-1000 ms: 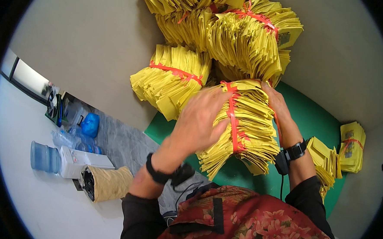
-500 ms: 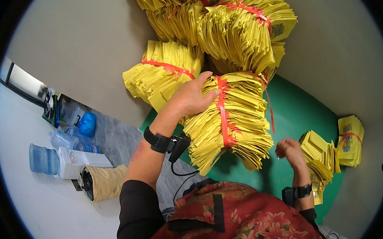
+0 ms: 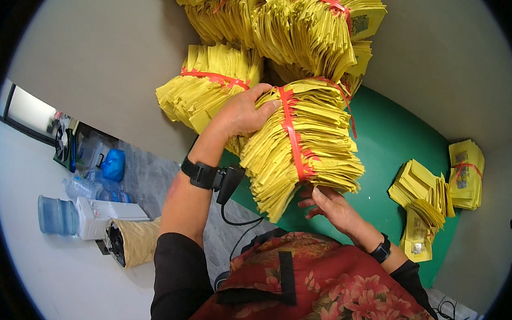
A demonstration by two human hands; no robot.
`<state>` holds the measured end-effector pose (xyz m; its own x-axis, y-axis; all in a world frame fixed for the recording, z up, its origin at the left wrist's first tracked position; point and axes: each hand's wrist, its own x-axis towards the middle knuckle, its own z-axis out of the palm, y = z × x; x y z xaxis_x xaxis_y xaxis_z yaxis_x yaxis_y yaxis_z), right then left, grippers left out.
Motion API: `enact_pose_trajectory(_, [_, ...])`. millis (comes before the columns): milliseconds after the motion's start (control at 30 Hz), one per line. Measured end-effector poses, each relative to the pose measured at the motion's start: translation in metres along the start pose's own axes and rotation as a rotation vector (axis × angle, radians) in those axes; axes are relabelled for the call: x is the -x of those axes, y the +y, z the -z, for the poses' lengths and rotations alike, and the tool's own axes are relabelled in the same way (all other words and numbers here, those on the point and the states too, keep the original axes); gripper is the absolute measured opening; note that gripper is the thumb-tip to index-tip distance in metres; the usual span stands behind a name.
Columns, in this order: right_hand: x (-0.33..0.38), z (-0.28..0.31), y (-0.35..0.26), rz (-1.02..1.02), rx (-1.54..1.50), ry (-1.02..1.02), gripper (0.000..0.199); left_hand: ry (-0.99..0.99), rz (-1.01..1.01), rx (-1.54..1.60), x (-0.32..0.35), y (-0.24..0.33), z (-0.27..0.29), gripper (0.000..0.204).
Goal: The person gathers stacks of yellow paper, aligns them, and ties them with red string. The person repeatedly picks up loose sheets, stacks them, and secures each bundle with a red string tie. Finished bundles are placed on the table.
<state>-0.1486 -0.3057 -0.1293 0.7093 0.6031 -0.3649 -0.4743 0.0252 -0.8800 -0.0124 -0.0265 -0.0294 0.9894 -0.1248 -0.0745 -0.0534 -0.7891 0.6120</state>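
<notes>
A thick bundle of yellow paper envelopes, tied round with red plastic ribbon, stands on the green tabletop in front of me. My left hand grips its upper left side, the thumb on the envelopes near the ribbon and the other fingers partly hidden at the far side. My right hand is at the bundle's near lower edge, palm turned up and fingers apart; some fingertips go out of sight beneath the envelopes. A loose ribbon tail hangs at the bundle's far right.
More tied yellow bundles are stacked at the back, with another bundle at the left. Loose envelopes and a small tied stack lie on the green table at right. Grey partitions flank it. A water dispenser is at left.
My right hand has come left from over the table to the bundle's near lower edge, its fingers opening out. My left hand keeps its hold on the bundle. The view has shifted slightly.
</notes>
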Motion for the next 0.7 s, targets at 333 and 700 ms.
enact_pose_trajectory(333, [-0.018,-0.007,-0.042,0.283,0.145,0.110,0.050,0.211,-0.046,0.161,0.043,-0.007,0.001,0.046])
enact_pose_trajectory(700, [-0.032,0.009,-0.034,0.252,0.195,0.184,0.040,0.264,0.045,-0.009,0.045,-0.008,0.017,0.047])
